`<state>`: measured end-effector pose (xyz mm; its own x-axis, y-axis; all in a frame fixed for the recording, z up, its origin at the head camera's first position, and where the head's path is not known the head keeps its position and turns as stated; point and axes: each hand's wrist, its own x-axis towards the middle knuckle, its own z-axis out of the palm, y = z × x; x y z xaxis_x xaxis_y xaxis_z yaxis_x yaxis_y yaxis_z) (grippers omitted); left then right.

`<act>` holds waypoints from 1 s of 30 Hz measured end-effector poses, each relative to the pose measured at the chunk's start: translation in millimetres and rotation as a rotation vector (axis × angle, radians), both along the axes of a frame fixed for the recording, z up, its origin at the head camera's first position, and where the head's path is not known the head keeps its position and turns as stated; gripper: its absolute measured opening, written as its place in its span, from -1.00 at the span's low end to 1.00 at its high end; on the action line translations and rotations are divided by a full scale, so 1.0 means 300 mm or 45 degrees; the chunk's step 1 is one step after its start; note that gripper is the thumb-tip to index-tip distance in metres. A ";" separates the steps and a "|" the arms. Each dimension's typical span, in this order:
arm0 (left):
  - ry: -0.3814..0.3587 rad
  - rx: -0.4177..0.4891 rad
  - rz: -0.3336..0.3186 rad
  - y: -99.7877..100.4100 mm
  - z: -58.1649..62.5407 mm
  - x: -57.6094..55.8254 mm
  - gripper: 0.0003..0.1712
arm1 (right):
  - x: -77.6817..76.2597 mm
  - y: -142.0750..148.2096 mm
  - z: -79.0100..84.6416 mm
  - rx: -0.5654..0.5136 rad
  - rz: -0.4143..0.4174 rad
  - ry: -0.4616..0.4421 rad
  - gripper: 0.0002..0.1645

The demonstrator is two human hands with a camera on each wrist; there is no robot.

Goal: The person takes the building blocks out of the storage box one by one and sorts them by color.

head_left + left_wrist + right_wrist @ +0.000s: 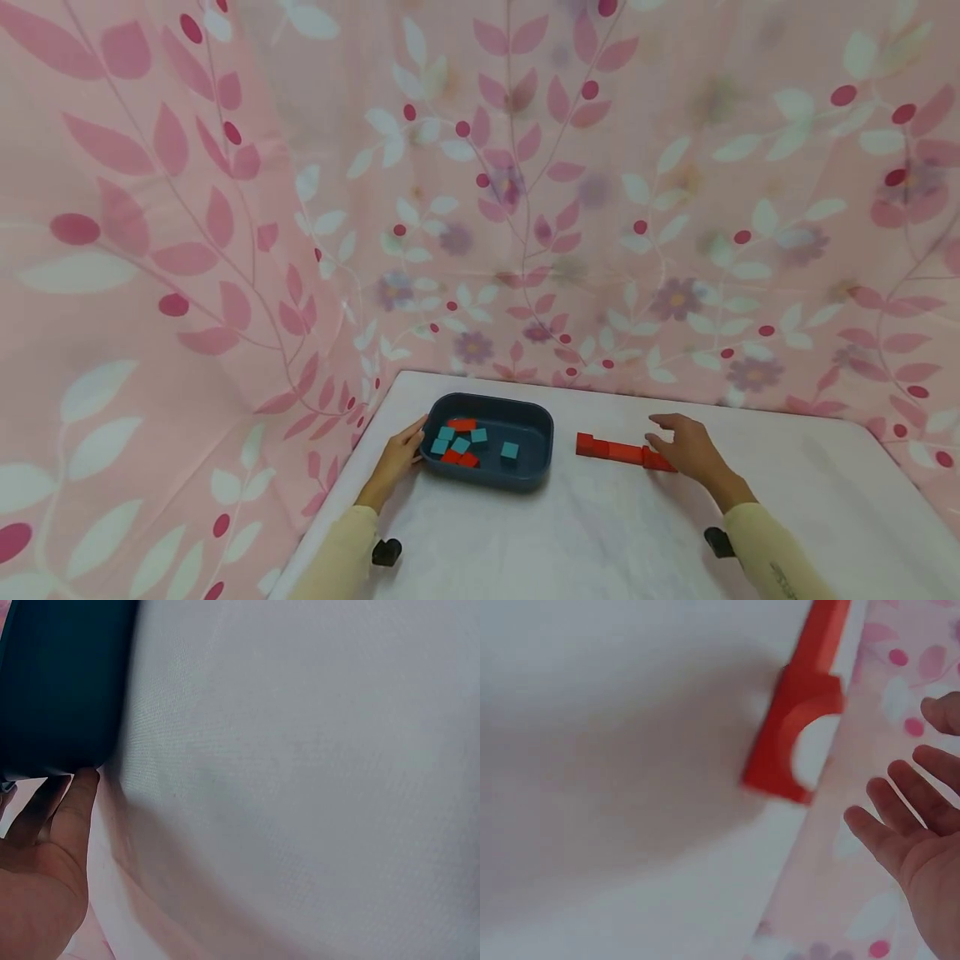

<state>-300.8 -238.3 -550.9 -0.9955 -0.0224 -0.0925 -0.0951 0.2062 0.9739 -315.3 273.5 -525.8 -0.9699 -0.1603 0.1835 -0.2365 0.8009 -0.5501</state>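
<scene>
On the white-covered desk (600, 533), the left hand (396, 460) touches the left end of a dark blue, rounded rectangular tray (487, 478) with nearly straight fingers, probably to steady it. Its low walls keep 5 teal square blocks (510, 451) and 3 loose red blocks (462, 425) together. Right of it lies a straight row of red blocks (624, 452), seemingly aligned end to end; the right hand (693, 448), fingers spread wide and holding nothing, is near its right end, where 1 block has a rounded cutout.

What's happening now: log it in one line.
left hand: touches blue tray | right hand: empty, near red row | tray: teal blocks, red blocks
</scene>
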 end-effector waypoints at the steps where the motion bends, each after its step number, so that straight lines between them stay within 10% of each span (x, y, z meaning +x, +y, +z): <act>1: 0.004 -0.002 -0.004 -0.001 -0.002 0.000 -0.49 | -0.011 -0.023 0.011 -0.002 0.000 0.024 -0.42; 14: 0.044 0.040 -0.028 -0.005 -0.011 0.001 -0.50 | -0.074 -0.459 0.110 -0.099 0.288 0.099 -0.53; 30: 0.034 0.057 -0.026 -0.007 -0.012 -0.006 -0.49 | -0.069 -0.840 0.033 -0.132 0.803 -0.064 -0.59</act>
<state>-302.7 -240.5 -554.6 -0.9978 0.0014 -0.0667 -0.0655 0.1636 0.9843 -335.9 21.6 -515.8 -0.7030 -0.6866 0.1852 -0.6165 0.4586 -0.6400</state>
